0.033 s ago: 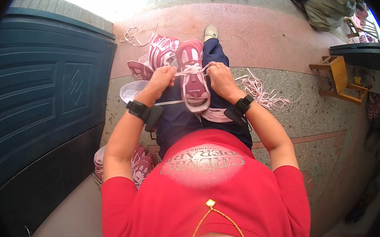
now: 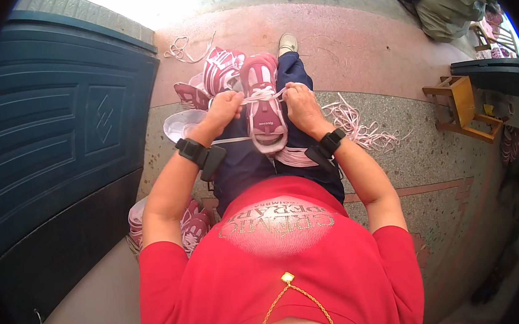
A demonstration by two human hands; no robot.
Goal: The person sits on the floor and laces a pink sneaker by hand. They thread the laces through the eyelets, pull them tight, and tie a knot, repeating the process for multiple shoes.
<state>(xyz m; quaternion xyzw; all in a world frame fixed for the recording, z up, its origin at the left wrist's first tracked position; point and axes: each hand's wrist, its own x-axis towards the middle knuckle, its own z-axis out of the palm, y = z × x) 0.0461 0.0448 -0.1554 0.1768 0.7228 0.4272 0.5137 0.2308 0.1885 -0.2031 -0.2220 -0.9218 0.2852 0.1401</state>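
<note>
One pink-and-white shoe rests on the person's lap, and each grip pinches an end of its white lace: left hand on one side, right hand on the other. Three more pink shoes lie just beyond on the floor, two others sit by the left elbow, and one heap of loose laces lies to the right.

The shoe looked of matt pink mesh cloth with smooth white trim; its lace was woven. The stool was bare wood, the floor speckled stone.

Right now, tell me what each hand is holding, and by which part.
Both hands hold the white lace of the pink shoe on the lap: left hand and right hand each pinch a lace end beside the shoe's eyelets.
</note>
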